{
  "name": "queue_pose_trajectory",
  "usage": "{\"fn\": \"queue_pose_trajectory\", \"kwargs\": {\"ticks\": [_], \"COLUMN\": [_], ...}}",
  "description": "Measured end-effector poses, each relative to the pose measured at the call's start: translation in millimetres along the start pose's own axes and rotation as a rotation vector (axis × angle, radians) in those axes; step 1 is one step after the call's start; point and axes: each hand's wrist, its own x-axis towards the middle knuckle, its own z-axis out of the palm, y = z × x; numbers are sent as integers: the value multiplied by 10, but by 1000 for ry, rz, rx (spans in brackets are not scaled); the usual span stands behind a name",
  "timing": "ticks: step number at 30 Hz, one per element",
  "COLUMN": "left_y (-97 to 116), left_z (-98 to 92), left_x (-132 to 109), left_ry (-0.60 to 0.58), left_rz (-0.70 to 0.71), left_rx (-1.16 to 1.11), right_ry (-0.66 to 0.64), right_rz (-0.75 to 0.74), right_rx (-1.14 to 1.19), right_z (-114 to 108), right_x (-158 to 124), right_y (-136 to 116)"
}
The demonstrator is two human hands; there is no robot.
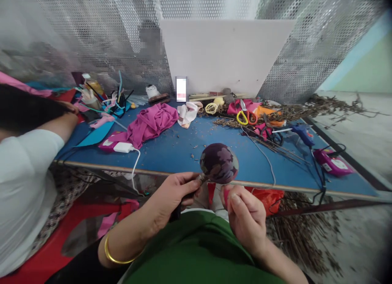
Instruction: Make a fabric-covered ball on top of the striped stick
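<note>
A round ball covered in dark purple cloth with grey-green patches (219, 163) is held up in front of the table's front edge. My left hand (180, 190) pinches its gathered neck or stem at the lower left. Close below the ball on the right, my right hand (246, 212) is closed around a small pink thing (226, 194). Most of that pink thing is hidden by my fingers, so its kind does not show.
The blue table (171, 153) bears magenta cloth (156, 122), scissors (246, 114), dried stems (288, 112), a blue glue gun (302, 135), a purple power box (332, 162) and a white plug with cable (123, 147). At left sits another person in a white sleeve (33, 161).
</note>
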Motion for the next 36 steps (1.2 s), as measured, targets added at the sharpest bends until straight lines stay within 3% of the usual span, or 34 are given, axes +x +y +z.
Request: {"fn": "queue_pose_trajectory", "kwargs": {"ticks": [3,9,13,16,23,29,36], "left_y": [-28,-40,-53,-68,-47,-4,-7], "left_z": [42,56,-9,-59,-23,66,101], "left_x": [1,38,79,99,72,39,27], "left_ry": [42,85,65,32,-33,-24,-19], "left_rz": [47,50,26,6,-29,-63,-14], "left_rx": [26,62,115,162,286,547,713], "right_ry": [22,-94,-295,-418,-503,-578,-618], "right_rz": [-44,-162,-259,-243,-228,-52,-38], "right_rx": [10,-178,-213,-229,-406,-615,-724], "right_z": [-7,-10,-68,-140,-212,-98,64], "right_x": [-32,15,130,241,493,788,978], "right_y": [-33,-150,-261,-341,-501,-570,-487]}}
